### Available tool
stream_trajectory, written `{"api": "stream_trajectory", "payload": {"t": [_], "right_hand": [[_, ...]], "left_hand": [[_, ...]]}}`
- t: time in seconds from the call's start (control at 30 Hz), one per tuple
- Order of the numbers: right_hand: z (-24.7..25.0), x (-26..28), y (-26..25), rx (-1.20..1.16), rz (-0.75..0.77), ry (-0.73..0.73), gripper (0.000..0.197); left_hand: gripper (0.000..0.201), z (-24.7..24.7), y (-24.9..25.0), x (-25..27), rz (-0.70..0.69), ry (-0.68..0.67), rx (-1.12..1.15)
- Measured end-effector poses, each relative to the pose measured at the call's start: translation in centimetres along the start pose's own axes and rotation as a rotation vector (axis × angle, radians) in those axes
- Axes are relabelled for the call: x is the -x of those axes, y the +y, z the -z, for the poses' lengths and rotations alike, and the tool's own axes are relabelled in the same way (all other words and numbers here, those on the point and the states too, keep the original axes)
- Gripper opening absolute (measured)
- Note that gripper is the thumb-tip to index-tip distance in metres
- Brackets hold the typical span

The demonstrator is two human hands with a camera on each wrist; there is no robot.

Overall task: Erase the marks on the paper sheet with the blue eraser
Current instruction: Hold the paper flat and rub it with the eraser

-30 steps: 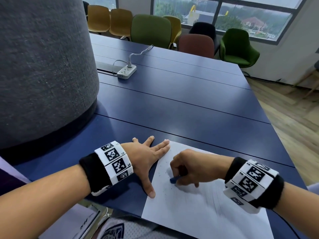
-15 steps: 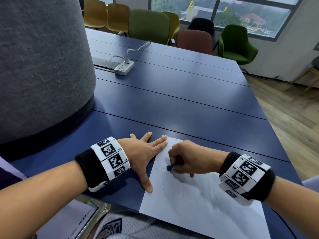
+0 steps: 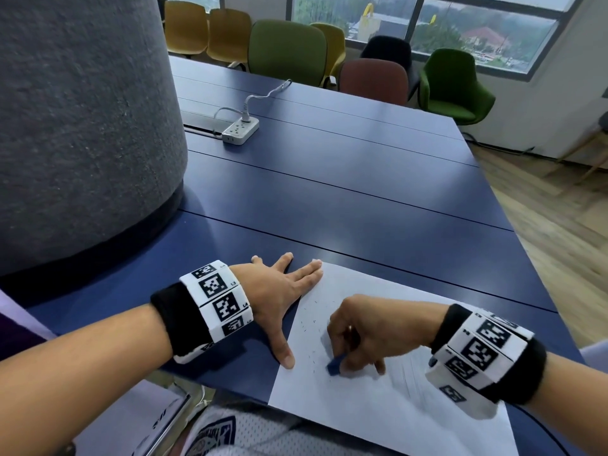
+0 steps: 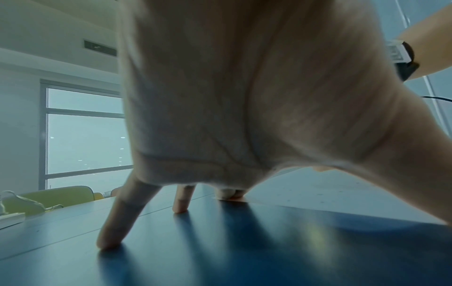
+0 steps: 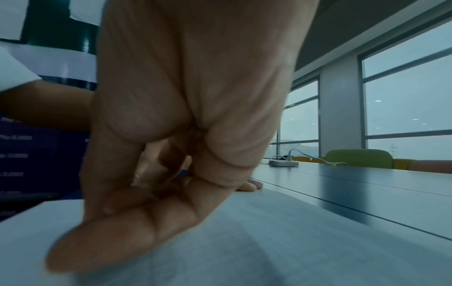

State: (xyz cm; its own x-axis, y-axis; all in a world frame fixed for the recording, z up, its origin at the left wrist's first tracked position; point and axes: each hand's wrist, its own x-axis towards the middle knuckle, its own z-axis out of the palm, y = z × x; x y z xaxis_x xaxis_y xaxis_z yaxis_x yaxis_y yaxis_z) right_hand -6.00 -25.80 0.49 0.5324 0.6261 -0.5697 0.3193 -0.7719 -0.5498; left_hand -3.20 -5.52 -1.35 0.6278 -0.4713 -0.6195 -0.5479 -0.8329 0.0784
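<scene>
while my right hand (image 3: 365, 337) pinches the blue eraser (image 3: 334, 363) and my flat, empty left hand (image 3: 279, 291) pins the paper sheet (image 3: 378, 416), hard rubbing could crumple it.

Bare forearms, no sleeves past wrist. Left hand (image 3: 273, 291): black fabric wristband (image 3: 174, 319), white segmented band (image 3: 218, 304) over it, black square code tags printed on each segment. Right hand (image 3: 371, 330): same black cuff (image 3: 523, 380), same white tagged band (image 3: 477, 353), thin ring (image 3: 350, 328) on one finger. White mesh shirt (image 3: 263, 436), dark crest print (image 3: 218, 434).
</scene>
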Motion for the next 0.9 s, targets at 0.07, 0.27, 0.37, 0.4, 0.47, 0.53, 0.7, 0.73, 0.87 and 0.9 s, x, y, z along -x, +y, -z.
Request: {"api": "stream_trajectory", "payload": {"t": [0.07,0.27,0.37,0.4,0.47,0.53,0.7,0.73,0.87,0.9], "right_hand": [[0.5,-0.2,0.3,-0.018,-0.018,0.12,0.009],[0.1,-0.1,0.3,-0.023,-0.009,-0.067,0.012],[1.0,-0.4,0.8,-0.035,-0.038,0.133,0.015],[1.1,-0.5,0.9,-0.031,-0.038,0.175,0.015],[0.8,-0.4,0.7,-0.016,-0.023,0.09,0.013],[0.2,-0.2,0.4,-0.021,-0.008,-0.072,0.013],[1.9,-1.3,1.7,-0.055,-0.043,0.273,0.017],[2.1,-1.4,2.0,-0.072,-0.048,0.32,0.018],[1.3,-1.1,1.7,-0.029,-0.047,0.108,0.02],[1.2,-1.1,1.7,-0.03,-0.047,0.094,0.02]], "left_hand": [[0.151,0.1,0.1,0.1,0.0,-0.002,0.004],[0.151,0.1,0.0,0.1,-0.004,-0.003,0.002],[0.151,0.2,0.0,0.1,-0.002,-0.007,0.006],[0.151,0.2,0.0,0.1,-0.001,-0.008,0.005],[0.151,0.1,-0.1,0.0,0.0,-0.007,-0.001],[0.151,0.1,-0.1,0.0,0.002,-0.005,-0.004],[0.151,0.0,-0.2,0.0,-0.003,-0.002,0.007],[0.151,0.0,-0.2,0.0,-0.004,-0.001,0.004],[0.151,0.0,-0.1,0.0,-0.004,-0.001,0.003],[0.15,0.1,-0.1,0.1,-0.003,-0.002,0.003]]}}
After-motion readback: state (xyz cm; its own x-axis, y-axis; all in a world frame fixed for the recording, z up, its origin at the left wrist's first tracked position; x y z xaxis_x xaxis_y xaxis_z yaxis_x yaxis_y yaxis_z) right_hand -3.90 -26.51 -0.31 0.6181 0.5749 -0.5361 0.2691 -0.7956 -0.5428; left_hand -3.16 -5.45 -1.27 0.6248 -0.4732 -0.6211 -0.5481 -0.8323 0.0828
